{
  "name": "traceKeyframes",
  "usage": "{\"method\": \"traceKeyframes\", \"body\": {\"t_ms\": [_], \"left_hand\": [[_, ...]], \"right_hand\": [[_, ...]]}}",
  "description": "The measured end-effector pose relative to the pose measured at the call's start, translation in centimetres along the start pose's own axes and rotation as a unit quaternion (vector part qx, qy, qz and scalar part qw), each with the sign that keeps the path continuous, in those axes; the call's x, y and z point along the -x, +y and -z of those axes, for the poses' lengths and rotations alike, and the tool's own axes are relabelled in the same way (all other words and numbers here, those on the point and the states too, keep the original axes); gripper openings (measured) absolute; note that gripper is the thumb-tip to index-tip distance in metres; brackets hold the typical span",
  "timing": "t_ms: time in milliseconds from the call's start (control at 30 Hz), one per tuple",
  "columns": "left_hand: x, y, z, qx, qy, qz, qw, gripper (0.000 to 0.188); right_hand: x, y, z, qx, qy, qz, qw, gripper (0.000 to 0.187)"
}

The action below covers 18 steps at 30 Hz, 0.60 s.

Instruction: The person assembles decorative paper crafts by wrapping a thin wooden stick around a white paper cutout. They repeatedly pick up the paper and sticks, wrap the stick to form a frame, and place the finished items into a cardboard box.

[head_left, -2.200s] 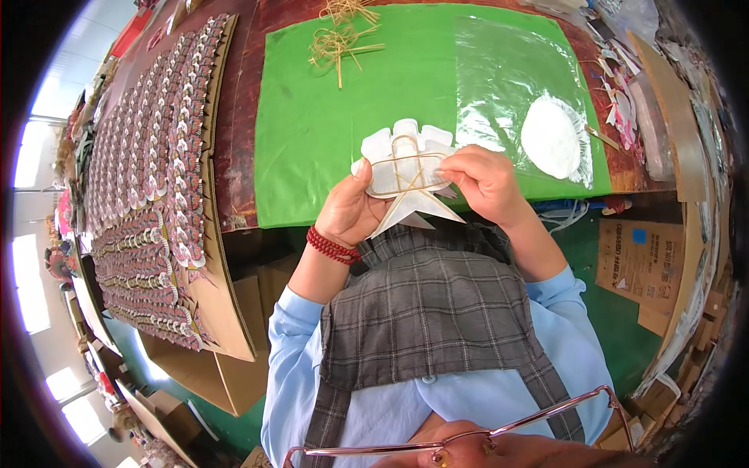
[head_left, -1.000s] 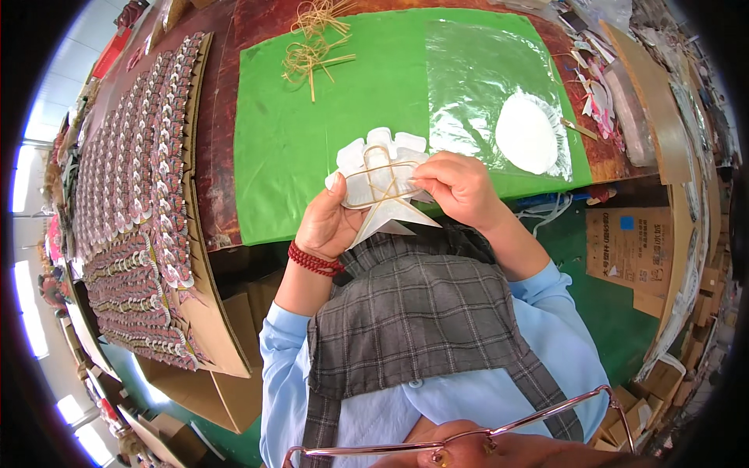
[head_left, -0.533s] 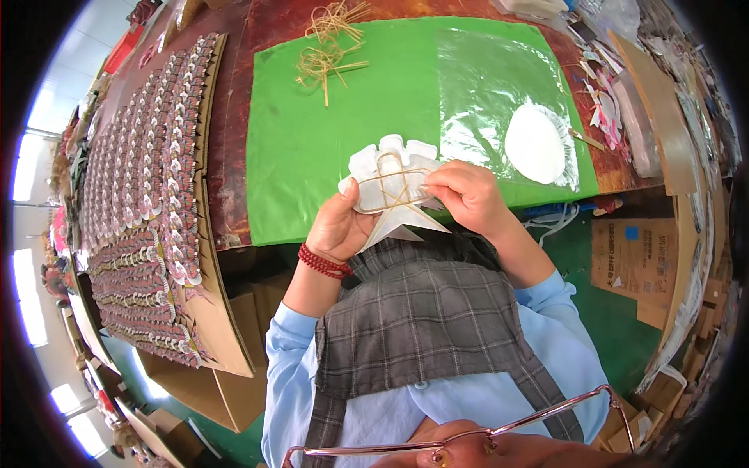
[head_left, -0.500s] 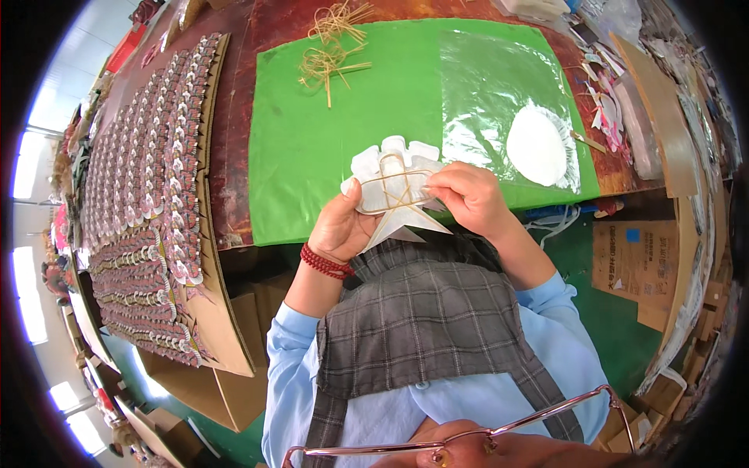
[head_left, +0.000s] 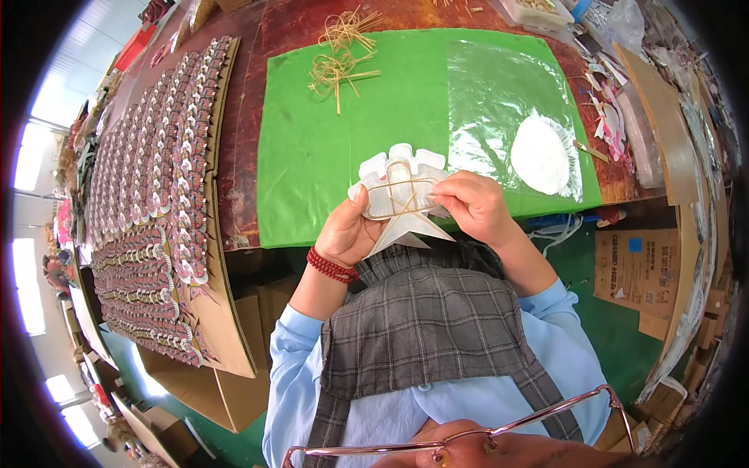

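A small white paper kite (head_left: 382, 206), with a scalloped top edge and a forked tail, is held just past the near edge of the green mat (head_left: 304, 171). Thin bent bamboo strips (head_left: 399, 182) cross its face as a frame. My left hand (head_left: 347, 228), with a red bead bracelet at the wrist, grips the kite's left side, thumb on top. The fingers of my right hand (head_left: 474, 206) are pinched at the right end of the frame and paper. What lies between those fingertips is hidden.
Loose bamboo frames (head_left: 337, 72) lie on the mat's far part. A white paste-like mound (head_left: 540, 156) sits on clear film (head_left: 484, 86) at right, by a small stick (head_left: 591, 150). Rows of printed pieces (head_left: 148, 156) cover a cardboard sheet (head_left: 222, 304) at left.
The whole view has shifted slightly, so everything appears a little lower and farther right. Both hands keep their hold on the kite, with the right fingers still at its right edge.
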<state>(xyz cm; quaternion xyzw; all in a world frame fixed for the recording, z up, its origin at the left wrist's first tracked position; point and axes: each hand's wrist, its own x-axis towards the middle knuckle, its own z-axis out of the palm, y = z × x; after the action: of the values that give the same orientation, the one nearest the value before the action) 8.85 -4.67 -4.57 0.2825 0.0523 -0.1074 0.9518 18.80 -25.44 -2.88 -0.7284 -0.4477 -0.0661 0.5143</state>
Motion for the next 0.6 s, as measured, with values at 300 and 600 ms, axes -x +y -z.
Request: {"method": "traceKeyframes", "body": {"t_ms": [300, 600], "left_hand": [[-0.08, -0.07, 0.04, -0.012, 0.01, -0.004, 1.0, 0.067], [-0.1, -0.05, -0.1, -0.01, 0.008, -0.001, 1.0, 0.069]], "right_hand": [[-0.21, 0.0, 0.0, -0.004, 0.004, 0.006, 1.0, 0.014], [-0.33, 0.19, -0.24, -0.01, 0.018, 0.016, 1.0, 0.013]]}}
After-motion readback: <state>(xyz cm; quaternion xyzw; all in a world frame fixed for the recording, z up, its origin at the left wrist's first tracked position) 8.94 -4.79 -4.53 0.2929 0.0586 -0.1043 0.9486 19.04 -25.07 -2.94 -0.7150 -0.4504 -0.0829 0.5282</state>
